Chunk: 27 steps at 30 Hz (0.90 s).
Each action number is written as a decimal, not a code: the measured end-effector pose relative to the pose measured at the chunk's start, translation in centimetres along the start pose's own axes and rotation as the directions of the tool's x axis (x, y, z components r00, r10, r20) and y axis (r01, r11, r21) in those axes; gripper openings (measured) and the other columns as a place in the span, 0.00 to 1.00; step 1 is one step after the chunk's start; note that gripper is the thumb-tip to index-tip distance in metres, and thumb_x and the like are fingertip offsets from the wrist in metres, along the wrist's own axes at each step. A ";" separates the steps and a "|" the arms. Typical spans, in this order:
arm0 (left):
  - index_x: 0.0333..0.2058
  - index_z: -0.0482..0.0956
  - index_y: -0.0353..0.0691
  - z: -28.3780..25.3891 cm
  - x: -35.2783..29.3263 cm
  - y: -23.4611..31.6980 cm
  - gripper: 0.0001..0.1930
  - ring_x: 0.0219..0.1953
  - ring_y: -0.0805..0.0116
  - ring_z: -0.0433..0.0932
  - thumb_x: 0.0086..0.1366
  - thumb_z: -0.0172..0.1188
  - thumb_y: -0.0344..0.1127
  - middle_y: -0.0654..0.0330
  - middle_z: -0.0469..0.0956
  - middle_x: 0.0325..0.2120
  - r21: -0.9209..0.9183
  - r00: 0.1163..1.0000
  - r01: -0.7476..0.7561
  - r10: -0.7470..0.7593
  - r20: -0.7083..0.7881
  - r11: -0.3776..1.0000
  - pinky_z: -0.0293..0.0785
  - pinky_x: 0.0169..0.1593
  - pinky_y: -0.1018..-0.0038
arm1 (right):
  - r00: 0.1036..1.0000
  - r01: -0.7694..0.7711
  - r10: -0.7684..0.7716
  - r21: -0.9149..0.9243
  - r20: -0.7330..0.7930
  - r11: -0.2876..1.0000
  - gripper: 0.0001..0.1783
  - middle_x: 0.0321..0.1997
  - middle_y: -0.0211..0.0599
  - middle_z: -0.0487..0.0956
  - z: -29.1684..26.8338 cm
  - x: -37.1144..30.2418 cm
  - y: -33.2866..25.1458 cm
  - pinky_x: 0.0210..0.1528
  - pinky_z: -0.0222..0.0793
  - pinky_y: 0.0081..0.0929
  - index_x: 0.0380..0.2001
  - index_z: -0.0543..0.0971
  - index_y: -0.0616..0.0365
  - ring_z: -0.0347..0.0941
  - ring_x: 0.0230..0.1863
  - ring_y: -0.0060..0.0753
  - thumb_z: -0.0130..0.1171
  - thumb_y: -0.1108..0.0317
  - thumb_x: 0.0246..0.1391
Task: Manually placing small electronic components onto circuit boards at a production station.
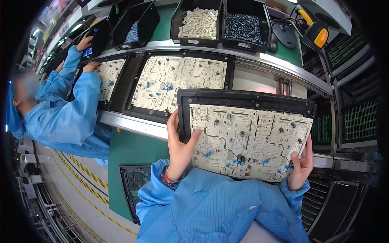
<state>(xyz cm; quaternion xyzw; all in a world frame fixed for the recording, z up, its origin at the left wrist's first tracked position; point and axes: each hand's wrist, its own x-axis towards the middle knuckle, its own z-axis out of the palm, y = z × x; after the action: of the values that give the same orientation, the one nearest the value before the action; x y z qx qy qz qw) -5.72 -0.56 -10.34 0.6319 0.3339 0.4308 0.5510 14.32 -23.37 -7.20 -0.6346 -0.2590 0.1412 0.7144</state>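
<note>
Between my two hands I hold a black frame (247,96) with a cream circuit board (259,129) set in it, tilted up in front of my body. My left hand (181,148) grips its left edge, thumb on the board's face and fingers behind. At the lower right corner my right hand (300,166) clasps it the same way. Small black cylinders and blue parts stand on the board. Beyond it, a second framed circuit board (182,79) lies on the conveyor line.
Black bins of white parts (198,23) and dark parts (243,28) line the back, beside a yellow-and-black scanner (316,34). A co-worker in blue (67,109) reaches over another board (111,75) at left. An empty-looking black frame (135,184) rests on the green surface (133,150). Racks (358,117) stand right.
</note>
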 end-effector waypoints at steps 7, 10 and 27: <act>0.60 0.50 0.35 0.0 0.3 -0.2 0.36 0.51 0.69 0.68 0.55 0.58 0.17 0.52 0.66 0.51 0.016 1.000 -0.004 0.004 0.031 1.000 0.66 0.54 0.75 | 0.974 0.220 -0.217 -0.524 0.067 0.823 0.31 0.65 0.49 0.59 -1.3 0.4 -1.3 0.62 0.54 0.33 0.61 0.58 0.65 0.58 0.63 0.41 0.50 0.80 0.52; 0.59 0.52 0.35 0.2 0.4 -0.4 0.35 0.47 0.70 0.71 0.54 0.59 0.17 0.53 0.68 0.48 -0.019 1.000 0.011 -0.012 -0.025 1.000 0.67 0.50 0.77 | 0.875 0.349 -0.455 -0.868 0.166 0.354 0.28 0.65 0.47 0.58 -2.1 0.9 -3.4 0.65 0.47 0.42 0.58 0.66 0.60 0.53 0.66 0.47 0.54 0.71 0.51; 0.63 0.43 0.33 9.2 7.9 3.0 0.40 0.58 0.52 0.60 0.53 0.53 0.18 0.41 0.55 0.58 0.140 0.884 -0.080 0.005 0.467 0.987 0.55 0.61 0.69 | 0.971 -0.220 0.230 -0.123 0.072 0.968 0.39 0.59 0.42 0.68 -10.1 10.6 1.4 0.60 0.58 0.23 0.64 0.53 0.62 0.65 0.57 0.28 0.56 0.81 0.49</act>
<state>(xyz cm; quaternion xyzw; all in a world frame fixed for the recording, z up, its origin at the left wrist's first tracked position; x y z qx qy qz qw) 5.73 2.21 -6.22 0.7649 0.2106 0.2513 0.5544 28.79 -25.92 -7.18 -0.6932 -0.2231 0.2334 0.6444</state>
